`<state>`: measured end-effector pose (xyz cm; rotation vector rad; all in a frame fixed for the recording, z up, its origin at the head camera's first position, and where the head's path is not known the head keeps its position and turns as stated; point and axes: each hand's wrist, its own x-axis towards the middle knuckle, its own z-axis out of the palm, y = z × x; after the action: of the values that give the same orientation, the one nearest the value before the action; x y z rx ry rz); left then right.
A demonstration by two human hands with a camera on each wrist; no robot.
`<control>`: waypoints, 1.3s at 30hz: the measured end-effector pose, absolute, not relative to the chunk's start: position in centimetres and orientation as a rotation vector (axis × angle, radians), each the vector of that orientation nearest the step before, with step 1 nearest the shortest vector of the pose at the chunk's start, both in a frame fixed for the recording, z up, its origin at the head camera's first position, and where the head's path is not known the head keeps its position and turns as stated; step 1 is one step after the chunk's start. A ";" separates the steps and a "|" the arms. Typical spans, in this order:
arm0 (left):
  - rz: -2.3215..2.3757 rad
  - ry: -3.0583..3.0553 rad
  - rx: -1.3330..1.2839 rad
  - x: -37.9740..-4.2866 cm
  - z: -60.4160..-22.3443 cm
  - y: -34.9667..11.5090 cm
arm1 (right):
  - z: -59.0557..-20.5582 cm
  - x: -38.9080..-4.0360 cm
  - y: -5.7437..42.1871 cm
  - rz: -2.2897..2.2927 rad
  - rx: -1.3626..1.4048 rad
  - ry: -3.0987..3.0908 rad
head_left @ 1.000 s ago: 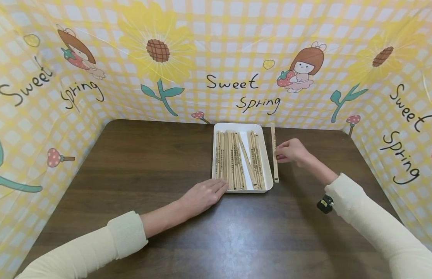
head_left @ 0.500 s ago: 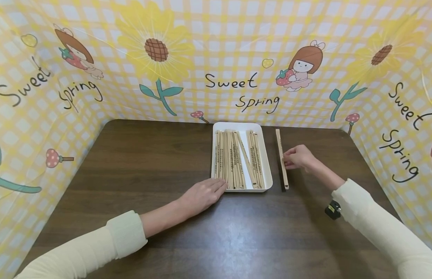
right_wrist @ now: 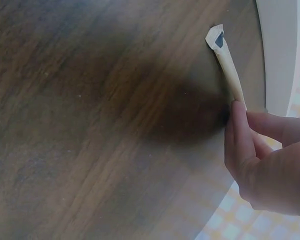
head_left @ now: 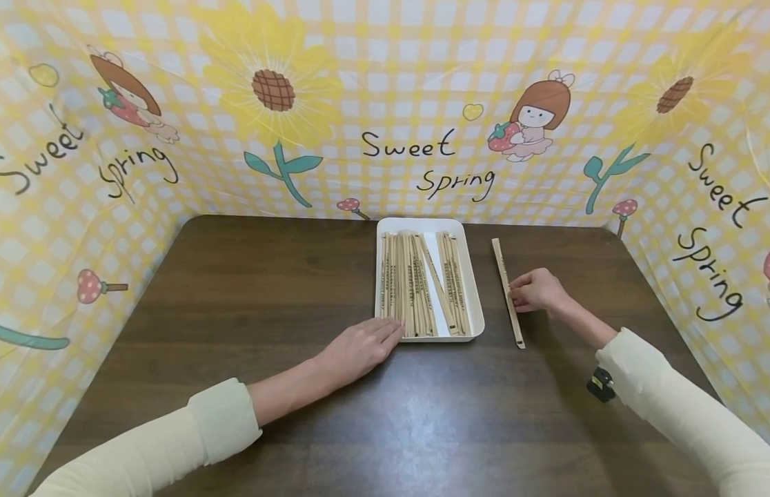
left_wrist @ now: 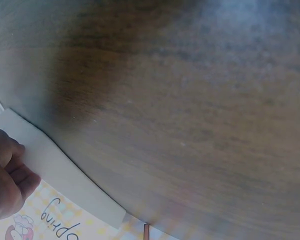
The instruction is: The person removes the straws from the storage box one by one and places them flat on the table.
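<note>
A white tray [head_left: 478, 304] holds several long, slim sticks [head_left: 416, 283] in brown paper wrappers, with lines of dark print. My left hand [head_left: 360, 348] holds the tray at its front left corner, fingers over the rim; in the left wrist view its bent fingers [left_wrist: 27, 180] lie against the outer wall. To the right of the tray, my right hand [head_left: 537, 291] pinches one paper-wrapped stick [head_left: 503, 276] between thumb and fingers, close above the table. A dark patch shows at the near end of its wrapper [right_wrist: 217, 39] in the right wrist view.
The brown wooden table [head_left: 236, 290] is enclosed at the back and sides by a yellow checked cloth [head_left: 397, 62] with printed flowers and lettering. A small black device [head_left: 601, 384] hangs at the right cuff.
My right hand has carried the pinched stick rightward and nearer to me, away from the tray's edge. The stick has turned to a slant. My left hand has stayed at the tray corner.
</note>
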<state>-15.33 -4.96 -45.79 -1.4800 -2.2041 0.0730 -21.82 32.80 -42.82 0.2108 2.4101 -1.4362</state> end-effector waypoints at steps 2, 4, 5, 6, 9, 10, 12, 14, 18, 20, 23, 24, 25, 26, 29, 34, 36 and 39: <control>0.075 -2.210 -1.479 -15.3 -45.8 -5.0 | -42.8 -21.7 32.7 -1.423 0.215 2.432; 0.076 -2.212 -1.476 -15.2 -45.8 -5.0 | -42.9 -21.6 32.6 -1.409 0.215 2.451; 0.076 -2.212 -1.475 -15.2 -45.8 -5.0 | -42.9 -21.5 32.6 -1.402 0.215 2.459; 0.078 -2.210 -1.474 -15.2 -45.8 -5.0 | -42.9 -21.5 32.5 -1.394 0.214 2.469; 0.082 -2.203 -1.471 -15.2 -45.8 -4.9 | -42.9 -21.5 32.5 -1.378 0.212 2.499; 0.082 -2.204 -1.472 -15.3 -45.8 -4.9 | -42.9 -21.5 32.4 -1.379 0.214 2.503; 0.089 -2.201 -1.472 -15.3 -45.8 -4.9 | -42.8 -21.4 32.3 -1.381 0.217 2.513; 0.093 -2.202 -1.471 -15.3 -45.8 -5.0 | -42.8 -21.4 32.3 -1.375 0.211 2.525; 0.103 -2.207 -1.470 -15.3 -45.8 -5.0 | -42.9 -21.5 32.3 -1.350 0.198 2.558; 0.103 -2.211 -1.469 -15.2 -45.8 -5.0 | -43.1 -21.5 32.3 -1.331 0.187 2.578; 0.099 -2.213 -1.469 -15.2 -45.8 -5.0 | -43.3 -21.6 32.2 -1.306 0.180 2.601; 0.096 -2.211 -1.468 -15.2 -45.8 -5.0 | -43.3 -21.6 32.2 -1.295 0.178 2.610; 0.093 -2.210 -1.467 -15.2 -45.7 -5.0 | -43.4 -21.7 32.3 -1.286 0.168 2.618; 0.090 -2.209 -1.466 -15.2 -45.7 -5.0 | -43.4 -21.7 32.3 -1.276 0.166 2.626; 0.082 -2.207 -1.466 -15.2 -45.8 -5.0 | -43.5 -21.7 32.3 -1.234 0.151 2.657; 0.071 -2.204 -1.463 -15.2 -45.8 -5.0 | -43.6 -21.8 32.3 -1.156 0.133 2.725; 0.072 -2.202 -1.461 -15.2 -45.8 -5.0 | -43.7 -21.9 32.3 -1.134 0.121 2.748; 0.073 -2.202 -1.460 -15.2 -45.8 -5.0 | -43.7 -21.8 32.3 -1.114 0.107 2.767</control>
<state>-15.18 -4.99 -45.76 -1.4599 -2.2021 0.0733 -21.85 32.26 -43.69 0.1072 2.7674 -1.1139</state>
